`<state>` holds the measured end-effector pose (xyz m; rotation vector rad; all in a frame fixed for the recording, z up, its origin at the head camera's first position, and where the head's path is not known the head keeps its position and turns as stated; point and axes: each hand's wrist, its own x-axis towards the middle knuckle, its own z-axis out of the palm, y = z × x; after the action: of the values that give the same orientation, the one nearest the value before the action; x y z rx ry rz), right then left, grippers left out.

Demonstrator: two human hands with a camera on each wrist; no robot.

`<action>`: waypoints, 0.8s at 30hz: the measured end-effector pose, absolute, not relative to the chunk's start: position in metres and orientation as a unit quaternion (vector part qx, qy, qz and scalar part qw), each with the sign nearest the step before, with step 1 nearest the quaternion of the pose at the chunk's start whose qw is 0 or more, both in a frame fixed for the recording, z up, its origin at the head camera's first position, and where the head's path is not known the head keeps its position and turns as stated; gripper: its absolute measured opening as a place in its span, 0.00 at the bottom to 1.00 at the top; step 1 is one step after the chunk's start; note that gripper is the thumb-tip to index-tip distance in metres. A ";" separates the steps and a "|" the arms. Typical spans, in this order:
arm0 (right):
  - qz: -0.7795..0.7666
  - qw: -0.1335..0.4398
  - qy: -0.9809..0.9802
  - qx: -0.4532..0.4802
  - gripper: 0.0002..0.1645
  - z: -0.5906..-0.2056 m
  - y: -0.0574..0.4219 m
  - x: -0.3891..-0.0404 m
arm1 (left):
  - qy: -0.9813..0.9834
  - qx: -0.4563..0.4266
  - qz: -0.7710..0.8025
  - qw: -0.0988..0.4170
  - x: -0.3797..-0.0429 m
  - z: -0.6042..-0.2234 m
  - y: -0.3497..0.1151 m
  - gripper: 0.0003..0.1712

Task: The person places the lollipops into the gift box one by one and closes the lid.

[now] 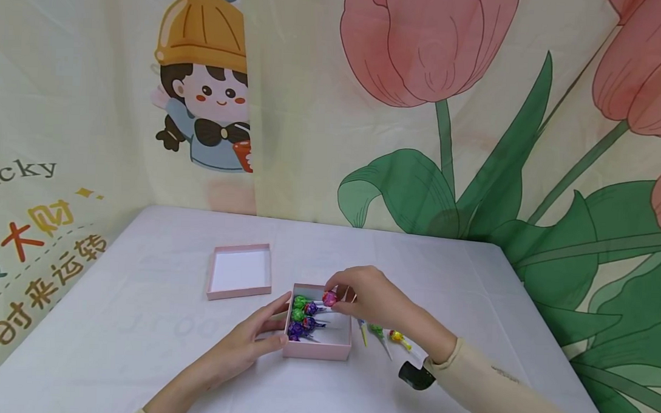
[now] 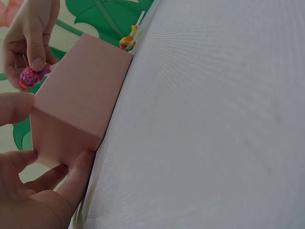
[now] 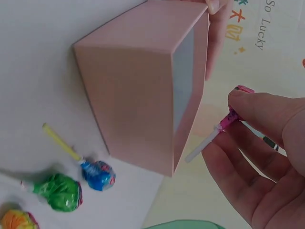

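Observation:
In the head view my right hand (image 1: 372, 293) is over the right side of a pink box (image 1: 317, 350), pinching a pink-red lollipop (image 1: 330, 298) between thumb and fingers. Its white stick (image 3: 200, 147) points out below the fingers in the right wrist view. Green lollipops (image 1: 300, 302) and purple lollipops (image 1: 309, 323) lie along the left part inside the box. My left hand (image 1: 249, 337) rests against the box's left wall, with the thumb by the front corner. In the left wrist view its fingertips (image 2: 82, 160) touch that side.
A shallow pink lid (image 1: 239, 270) lies inside up, behind and left of the box. To the box's right are a blue lollipop (image 3: 98, 175), a green one (image 3: 59, 192) and a yellow one (image 1: 399, 338). A black object (image 1: 416, 376) shows by the right sleeve.

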<state>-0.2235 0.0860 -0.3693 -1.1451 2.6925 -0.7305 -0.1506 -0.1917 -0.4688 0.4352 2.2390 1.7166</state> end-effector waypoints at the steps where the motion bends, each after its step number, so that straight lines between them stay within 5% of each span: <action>1: -0.243 0.066 0.890 -0.381 0.16 -0.370 0.083 -0.223 | 0.776 0.152 0.595 0.143 -0.151 -0.469 -0.192 0.45; 24: -0.218 0.118 0.871 -0.425 0.09 -0.404 0.051 -0.221 | 0.773 0.160 0.596 0.147 -0.151 -0.471 -0.194 0.44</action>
<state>-0.2208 0.0512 -0.4038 -1.2425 2.5461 -0.6386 -0.1514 -0.1940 -0.4708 0.4607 2.2258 1.7142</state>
